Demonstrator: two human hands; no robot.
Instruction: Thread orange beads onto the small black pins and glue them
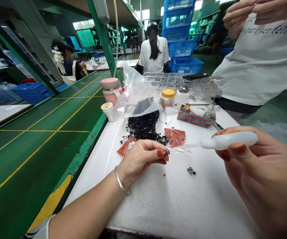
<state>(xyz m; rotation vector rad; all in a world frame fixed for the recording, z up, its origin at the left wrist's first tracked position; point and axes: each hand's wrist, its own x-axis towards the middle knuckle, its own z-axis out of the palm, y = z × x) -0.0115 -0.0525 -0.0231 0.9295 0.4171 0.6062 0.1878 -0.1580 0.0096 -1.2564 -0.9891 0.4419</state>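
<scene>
Between the thumb and fingers of my left hand (147, 154) a small dark ring-like part (165, 153) is pinched, mostly covered by the fingertips. My right hand (260, 172) grips a white squeeze bottle (230, 140) lying nearly level, its thin nozzle pointing left, close to the small part. Whether the tip touches it I cannot tell. Below the nozzle, several small dark and grey rings (191, 171) lie on the white table (178, 205). A tiny orange piece (164, 175) lies left of them. Beyond my left hand is a heap of small black pin-like parts (143, 126), spilling from a clear plastic bag (136, 88).
Two bags of orange pieces, one at right (175, 137), flank the heap. Behind stand a pink cup (110, 89), a white tub (107, 111), a yellow-lidded jar (167, 98) and a patterned box (195, 118). A green conveyor (59, 129) runs left. A person in white (262, 63) stands at right.
</scene>
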